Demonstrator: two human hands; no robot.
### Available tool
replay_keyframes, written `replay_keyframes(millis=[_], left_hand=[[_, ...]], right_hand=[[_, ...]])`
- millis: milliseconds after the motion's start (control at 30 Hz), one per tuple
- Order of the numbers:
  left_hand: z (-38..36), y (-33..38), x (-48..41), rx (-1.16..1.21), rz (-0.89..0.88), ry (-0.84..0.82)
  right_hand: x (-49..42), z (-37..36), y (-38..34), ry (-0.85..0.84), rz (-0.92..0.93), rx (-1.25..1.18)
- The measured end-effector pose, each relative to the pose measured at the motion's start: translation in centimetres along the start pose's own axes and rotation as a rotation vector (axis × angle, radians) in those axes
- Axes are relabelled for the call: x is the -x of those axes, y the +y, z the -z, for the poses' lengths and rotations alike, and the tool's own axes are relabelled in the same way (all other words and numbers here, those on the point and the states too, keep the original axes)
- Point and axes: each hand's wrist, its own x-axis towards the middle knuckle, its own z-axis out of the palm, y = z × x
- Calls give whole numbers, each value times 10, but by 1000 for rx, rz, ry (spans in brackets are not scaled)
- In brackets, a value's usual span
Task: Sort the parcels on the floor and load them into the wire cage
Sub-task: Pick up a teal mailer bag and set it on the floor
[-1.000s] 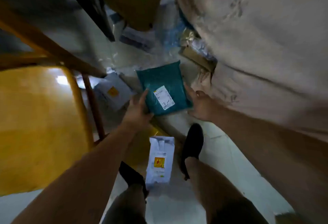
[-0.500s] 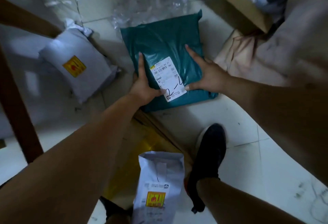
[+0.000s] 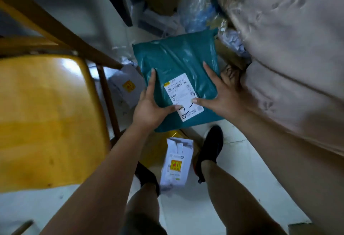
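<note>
Both left hand and right hand pinch teal parcel sides; long axis points away.

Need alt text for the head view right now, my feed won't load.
The left hand and right hand hold a teal parcel by its sides, thumbs on its white label. A white parcel lies on the floor between the person's shoes; a yellow chair stands at left.

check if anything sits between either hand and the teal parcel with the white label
Nothing visible does. The left hand grips the teal parcel at its left edge, the right hand its right edge, both thumbs on the white label. No wire cage is in view, so that path cannot be judged.
</note>
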Motion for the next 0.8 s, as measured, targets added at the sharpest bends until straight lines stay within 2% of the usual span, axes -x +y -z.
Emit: replay_keyframes(millis=[133,233,467,600,800], left_hand=[[81,72,73,-70,-51,21],[130,116,125,-111,-117,110],[216,195,221,171,-360,207],[262,229,267,184,-464,167],[300,272,326,310,-560,-35]], right_hand=[[46,73,-92,-16,-7,-125],[87,118,-156,35,35,-127],[184,184,-279,273,117,-264],[233,215,-321,348,145,-291],[323,256,-349,378,91,-380]])
